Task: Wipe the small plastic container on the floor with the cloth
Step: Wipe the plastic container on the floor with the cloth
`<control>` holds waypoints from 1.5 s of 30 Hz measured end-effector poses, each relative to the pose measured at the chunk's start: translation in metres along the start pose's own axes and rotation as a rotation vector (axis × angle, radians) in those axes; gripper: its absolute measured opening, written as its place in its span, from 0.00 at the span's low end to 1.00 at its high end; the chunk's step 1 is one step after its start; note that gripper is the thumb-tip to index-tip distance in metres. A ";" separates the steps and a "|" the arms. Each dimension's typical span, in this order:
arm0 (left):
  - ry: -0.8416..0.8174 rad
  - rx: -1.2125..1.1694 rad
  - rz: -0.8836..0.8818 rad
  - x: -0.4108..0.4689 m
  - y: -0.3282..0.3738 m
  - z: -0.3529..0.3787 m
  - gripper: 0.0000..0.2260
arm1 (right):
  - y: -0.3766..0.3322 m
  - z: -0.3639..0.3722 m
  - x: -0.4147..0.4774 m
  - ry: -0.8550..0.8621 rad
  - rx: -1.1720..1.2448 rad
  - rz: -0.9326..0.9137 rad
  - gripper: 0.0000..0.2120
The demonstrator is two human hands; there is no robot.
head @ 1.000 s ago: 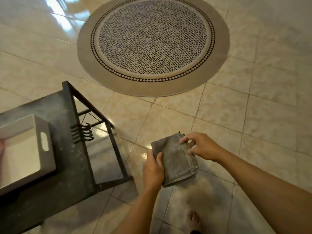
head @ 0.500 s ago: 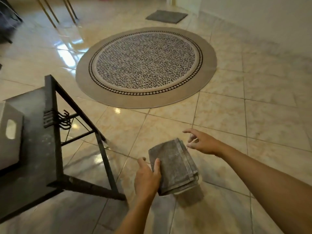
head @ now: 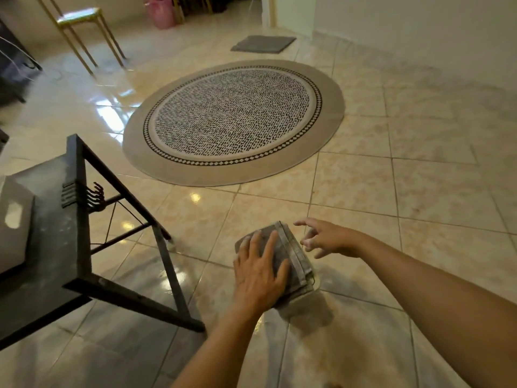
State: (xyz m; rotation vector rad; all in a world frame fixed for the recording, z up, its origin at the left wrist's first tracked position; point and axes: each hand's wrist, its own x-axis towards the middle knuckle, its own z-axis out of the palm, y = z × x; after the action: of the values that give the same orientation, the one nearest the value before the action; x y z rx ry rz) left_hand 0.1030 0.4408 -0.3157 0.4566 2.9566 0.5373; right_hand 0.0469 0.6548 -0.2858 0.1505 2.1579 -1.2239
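Note:
A folded grey cloth (head: pixel 296 261) hangs above the tiled floor and casts a shadow below it. My left hand (head: pixel 258 271) lies over its top with fingers spread and holds it. Just to the cloth's right, my right hand (head: pixel 327 238) hovers with fingers apart, not touching it. A white plastic container (head: pixel 14 219) with a handle slot sits on the dark table at the far left, cut off by the frame edge.
The dark metal-framed table (head: pixel 56 247) stands at the left, its legs reaching toward the hands. A round patterned rug (head: pixel 232 119) lies ahead, a grey mat (head: pixel 263 43) beyond it, and a gold stool (head: pixel 81 21) at the back left.
My right hand has let go of the cloth and opened beside it. My left hand has shifted from the cloth's edge onto its top. The view has tilted up and right.

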 end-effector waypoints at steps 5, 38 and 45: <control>-0.063 0.101 0.038 0.013 -0.001 0.015 0.31 | -0.001 0.005 0.014 -0.109 0.098 0.002 0.34; -0.102 0.103 0.016 0.001 0.017 0.020 0.26 | -0.002 0.013 0.008 -0.133 0.214 -0.012 0.43; -0.108 0.086 -0.068 0.035 0.000 0.012 0.26 | -0.003 0.015 0.005 -0.110 0.204 -0.011 0.44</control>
State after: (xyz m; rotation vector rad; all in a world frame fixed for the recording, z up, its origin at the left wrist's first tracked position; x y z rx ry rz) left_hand 0.0716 0.4559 -0.3283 0.3788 2.8883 0.3668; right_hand 0.0486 0.6398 -0.2917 0.1538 1.9401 -1.4245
